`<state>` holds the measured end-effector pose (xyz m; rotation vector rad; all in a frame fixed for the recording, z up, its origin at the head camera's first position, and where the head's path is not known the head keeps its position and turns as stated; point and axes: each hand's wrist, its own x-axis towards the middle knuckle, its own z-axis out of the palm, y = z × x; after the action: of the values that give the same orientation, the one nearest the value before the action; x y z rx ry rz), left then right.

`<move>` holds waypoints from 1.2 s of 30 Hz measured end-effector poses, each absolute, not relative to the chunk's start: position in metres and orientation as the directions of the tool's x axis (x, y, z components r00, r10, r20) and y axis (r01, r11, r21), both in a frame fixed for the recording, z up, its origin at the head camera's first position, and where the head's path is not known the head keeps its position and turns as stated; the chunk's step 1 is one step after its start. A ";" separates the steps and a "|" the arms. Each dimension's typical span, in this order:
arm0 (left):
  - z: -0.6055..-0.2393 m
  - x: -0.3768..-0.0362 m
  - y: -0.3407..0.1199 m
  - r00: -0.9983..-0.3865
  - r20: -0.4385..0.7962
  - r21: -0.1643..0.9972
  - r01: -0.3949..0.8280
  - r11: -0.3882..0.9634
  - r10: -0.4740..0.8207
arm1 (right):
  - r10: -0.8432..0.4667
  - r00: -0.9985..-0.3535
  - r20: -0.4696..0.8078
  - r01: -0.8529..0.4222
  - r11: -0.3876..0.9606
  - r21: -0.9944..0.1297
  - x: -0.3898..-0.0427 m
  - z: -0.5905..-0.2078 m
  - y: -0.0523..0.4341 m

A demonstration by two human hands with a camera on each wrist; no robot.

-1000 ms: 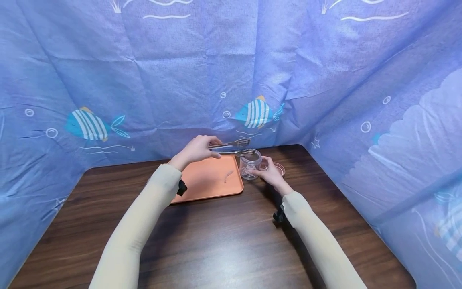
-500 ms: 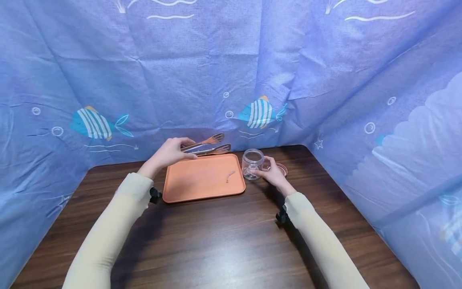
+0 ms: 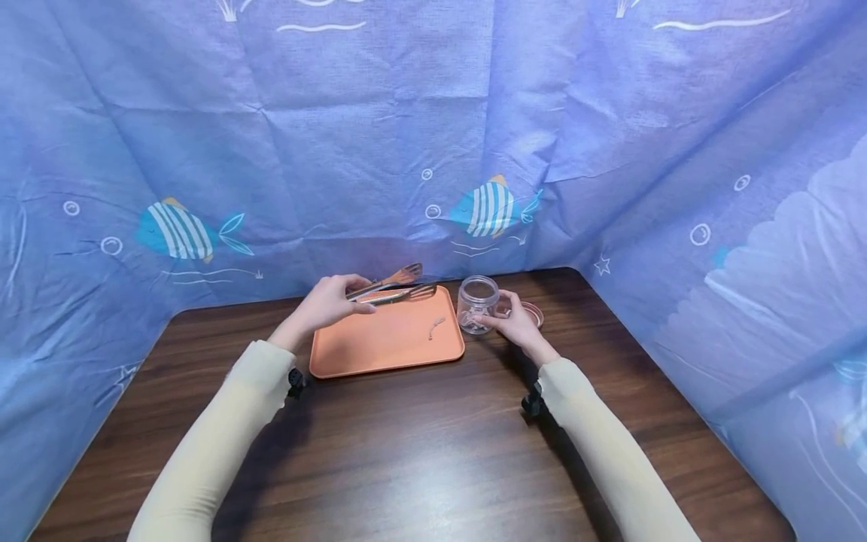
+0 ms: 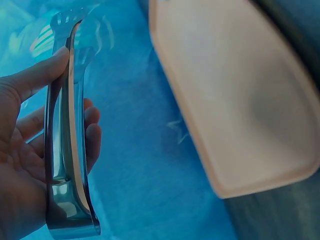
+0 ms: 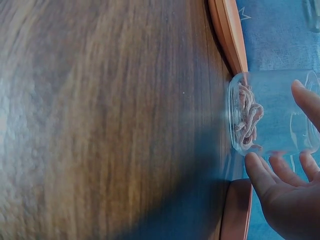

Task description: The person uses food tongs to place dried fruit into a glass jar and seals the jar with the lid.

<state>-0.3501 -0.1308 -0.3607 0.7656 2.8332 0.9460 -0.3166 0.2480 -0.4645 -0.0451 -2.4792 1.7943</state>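
Observation:
My left hand (image 3: 328,302) holds a pair of metal tongs (image 3: 404,276) over the back of the orange tray (image 3: 375,345). In the left wrist view, thumb and fingers lie on opposite sides of the tongs (image 4: 70,202), whose arms stand apart with nothing between their slotted ends. One thin, pale curled strand (image 3: 435,327) lies near the tray's right side. My right hand (image 3: 520,325) grips a clear, lidless jar (image 3: 478,292) standing upright beside the tray. Several pinkish-white, string-like strands (image 5: 248,117) are bunched at the jar's bottom.
Behind my right hand a round pinkish lid (image 3: 537,314) lies on the dark wooden table (image 3: 420,444). A blue fish-print curtain (image 3: 339,150) hangs along the table's back and right sides.
My left hand has carried the tongs leftward from over the jar to above the tray, then slightly lower. My right hand has stayed on the jar.

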 end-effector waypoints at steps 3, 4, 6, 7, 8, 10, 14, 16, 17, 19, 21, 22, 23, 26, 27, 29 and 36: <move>-0.373 -0.347 -0.125 -0.877 0.074 0.588 0.423 0.689 0.475 | 0.073 -0.997 0.039 -0.015 0.308 -0.951 -0.316 -0.464 0.249; -0.377 -0.346 -0.124 -0.878 0.061 0.596 0.413 0.689 0.474 | 0.074 -0.997 0.035 -0.010 0.310 -0.951 -0.315 -0.464 0.250; -0.385 -0.345 -0.122 -0.880 0.044 0.609 0.398 0.686 0.472 | 0.072 -0.997 0.036 -0.012 0.315 -0.949 -0.316 -0.464 0.251; -0.390 -0.344 -0.121 -0.881 0.040 0.606 0.396 0.689 0.471 | 0.070 -0.997 0.038 -0.014 0.318 -0.948 -0.316 -0.464 0.252; -0.393 -0.344 -0.119 -0.880 0.040 0.605 0.397 0.690 0.473 | 0.070 -0.997 0.043 -0.018 0.322 -0.946 -0.317 -0.464 0.252; -0.400 -0.344 -0.117 -0.874 0.055 0.597 0.416 0.686 0.482 | 0.073 -0.996 0.050 -0.023 0.326 -0.945 -0.318 -0.464 0.253; -0.412 -0.342 -0.114 -0.863 0.091 0.581 0.451 0.677 0.497 | 0.072 -0.996 0.050 -0.024 0.326 -0.945 -0.320 -0.466 0.252; -0.416 -0.340 -0.113 -0.862 0.095 0.574 0.456 0.680 0.499 | 0.068 -0.996 0.048 -0.024 0.318 -0.948 -0.320 -0.466 0.250; -0.417 -0.339 -0.113 -0.864 0.090 0.574 0.451 0.683 0.495 | 0.067 -0.997 0.048 -0.025 0.312 -0.950 -0.320 -0.466 0.250; -0.420 -0.338 -0.112 -0.868 0.075 0.573 0.441 0.691 0.491 | 0.068 -0.997 0.049 -0.026 0.297 -0.954 -0.319 -0.466 0.249; -0.423 -0.338 -0.113 -0.873 0.056 0.575 0.425 0.699 0.484 | 0.066 -0.996 0.054 -0.033 0.282 -0.959 -0.319 -0.466 0.248; -0.424 -0.338 -0.113 -0.876 0.045 0.578 0.415 0.703 0.480 | 0.064 -0.996 0.056 -0.036 0.275 -0.961 -0.318 -0.465 0.248; -0.426 -0.337 -0.113 -0.877 0.040 0.578 0.411 0.705 0.478 | 0.064 -0.996 0.057 -0.037 0.273 -0.961 -0.319 -0.465 0.248; -0.431 -0.337 -0.114 -0.876 0.034 0.575 0.411 0.707 0.482 | 0.058 -0.997 0.059 -0.041 0.274 -0.961 -0.319 -0.465 0.248; -0.432 -0.336 -0.114 -0.876 0.031 0.572 0.410 0.710 0.481 | 0.056 -0.997 0.059 -0.042 0.275 -0.961 -0.319 -0.465 0.249; -0.435 -0.336 -0.114 -0.876 0.022 0.568 0.408 0.715 0.482 | 0.056 -0.997 0.058 -0.041 0.278 -0.960 -0.319 -0.465 0.249; -0.438 -0.332 -0.112 -0.885 -0.001 0.552 0.387 0.738 0.465 | 0.062 -0.997 0.045 -0.026 0.279 -0.960 -0.319 -0.467 0.248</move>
<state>-0.3323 -0.1116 -0.4384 0.6895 2.7985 0.8429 -0.3191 0.2480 -0.4675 -0.0343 -2.4528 1.8423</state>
